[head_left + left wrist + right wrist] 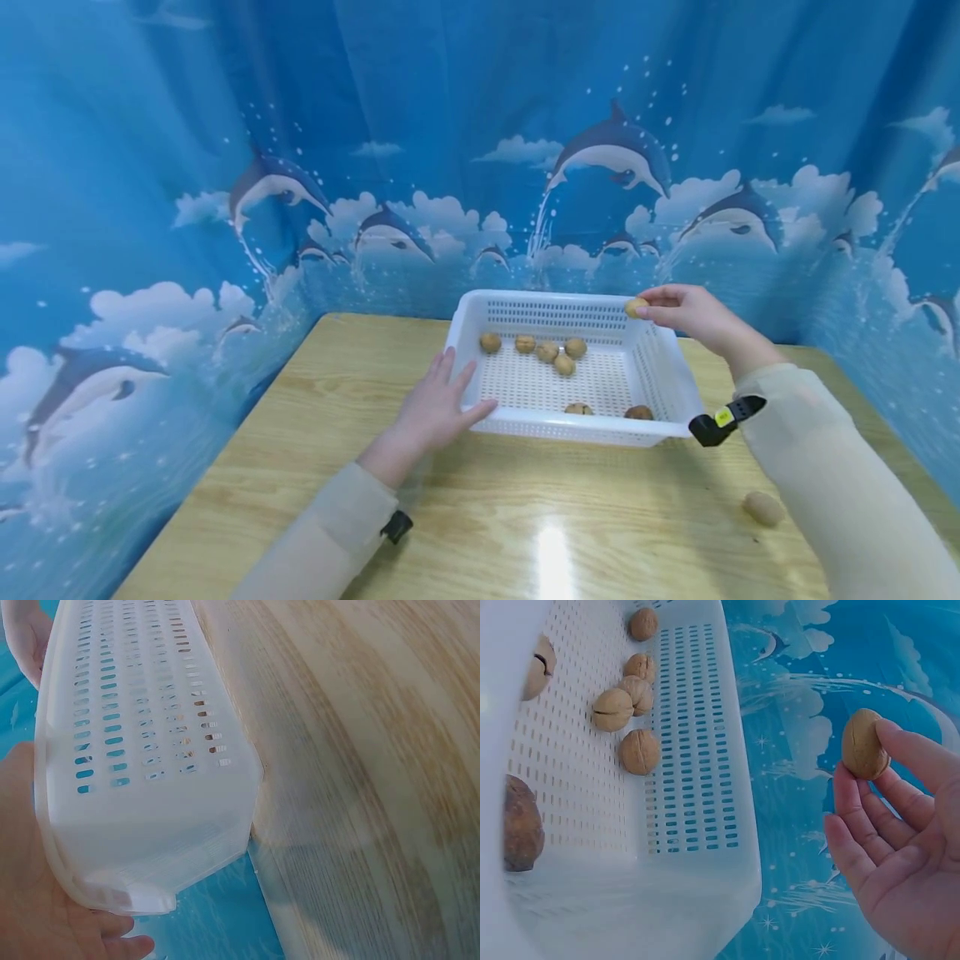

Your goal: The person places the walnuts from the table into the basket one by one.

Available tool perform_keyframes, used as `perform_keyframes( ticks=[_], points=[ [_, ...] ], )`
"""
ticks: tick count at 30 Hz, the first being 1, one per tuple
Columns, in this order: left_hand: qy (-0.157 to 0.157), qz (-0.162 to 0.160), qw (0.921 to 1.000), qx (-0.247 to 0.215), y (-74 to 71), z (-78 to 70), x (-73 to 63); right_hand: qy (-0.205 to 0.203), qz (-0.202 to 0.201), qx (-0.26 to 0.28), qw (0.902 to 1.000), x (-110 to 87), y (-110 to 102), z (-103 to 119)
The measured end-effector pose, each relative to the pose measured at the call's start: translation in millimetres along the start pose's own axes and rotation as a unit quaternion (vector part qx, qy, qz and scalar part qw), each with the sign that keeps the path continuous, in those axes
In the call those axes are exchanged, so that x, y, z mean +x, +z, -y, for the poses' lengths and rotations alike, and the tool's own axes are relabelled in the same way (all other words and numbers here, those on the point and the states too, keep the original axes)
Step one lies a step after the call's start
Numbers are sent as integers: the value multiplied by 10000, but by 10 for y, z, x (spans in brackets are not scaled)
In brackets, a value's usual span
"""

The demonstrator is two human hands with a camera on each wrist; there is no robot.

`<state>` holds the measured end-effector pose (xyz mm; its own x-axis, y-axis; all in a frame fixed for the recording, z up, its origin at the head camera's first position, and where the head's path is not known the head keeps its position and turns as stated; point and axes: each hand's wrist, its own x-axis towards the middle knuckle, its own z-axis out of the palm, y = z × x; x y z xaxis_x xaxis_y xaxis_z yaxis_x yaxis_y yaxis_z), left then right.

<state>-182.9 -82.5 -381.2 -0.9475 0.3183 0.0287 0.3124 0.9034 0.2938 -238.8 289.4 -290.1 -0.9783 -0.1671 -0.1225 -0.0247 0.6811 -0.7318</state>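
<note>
A white perforated plastic basket (517, 421) sits on the table with several walnuts (564, 365) inside. My left hand (431, 410) rests at the basket's left front corner, fingers spread and straight; in the left wrist view, this hand (34, 892) lies along the rim. Above the back right corner, my right hand (693, 317) pinches a walnut (636, 307) between thumb and fingertips. The right wrist view shows that walnut (864, 744) held apart from the basket's wall, its other side hidden. A darker walnut (639, 412) lies near the front wall.
A light brown nut-like object (763, 508) lies on the wooden table (315, 400), right of the basket and close to my right sleeve. A blue curtain (450, 100) with dolphins hangs behind the table and at both sides.
</note>
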Motion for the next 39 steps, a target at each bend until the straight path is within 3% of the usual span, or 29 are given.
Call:
perform_keyframes(
  ticks=[10, 16, 32, 39],
  points=[
    [36, -30, 10000, 21, -9, -8, 21, 218, -173, -86, 9996, 298, -5, -8],
    [52, -92, 9999, 87, -6, 7, 26, 292, -191, 168, 9992, 430, 58, -51],
    [2, 46, 10000, 2, 3, -8, 11, 497, -247, 586, 9967, 602, 249, -426],
    [-12, -42, 10000, -55, 17, 3, 16, 360, -379, 565, 9970, 627, 305, -456]
  ],
)
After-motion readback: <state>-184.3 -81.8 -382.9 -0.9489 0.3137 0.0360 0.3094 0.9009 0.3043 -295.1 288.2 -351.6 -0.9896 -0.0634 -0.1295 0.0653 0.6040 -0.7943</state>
